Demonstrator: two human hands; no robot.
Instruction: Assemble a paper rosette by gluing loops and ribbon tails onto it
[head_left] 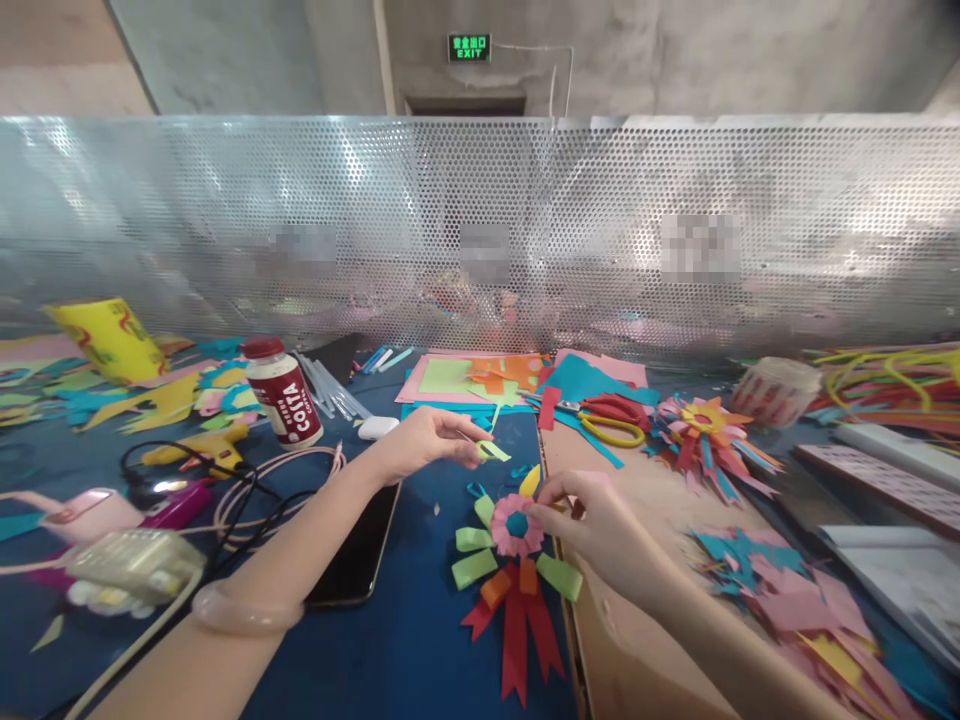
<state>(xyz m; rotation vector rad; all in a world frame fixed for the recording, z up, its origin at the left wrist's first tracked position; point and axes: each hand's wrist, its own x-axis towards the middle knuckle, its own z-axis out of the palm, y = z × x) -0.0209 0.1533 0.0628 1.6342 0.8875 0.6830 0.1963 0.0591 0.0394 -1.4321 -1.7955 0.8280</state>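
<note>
A paper flower rosette (516, 527) with a pink centre, green loops and red ribbon tails lies on the blue table. My right hand (592, 510) pinches at its upper right edge, beside a yellow loop (529, 481). My left hand (424, 443) is held above and left of the flower, its fingers closed on a small light-green paper loop (493, 451). A pale bangle (244, 608) is on my left forearm.
A black phone (360, 550) lies under my left arm. Left are a Costa bottle (285, 391), a yellow glue gun (199, 449) and cables (247, 490). Scissors (611, 418), coloured sheets (469, 378), another paper flower (701, 425), a tape roll (776, 390) and paper scraps (787, 600) sit right. A perforated metal screen (480, 220) bounds the back.
</note>
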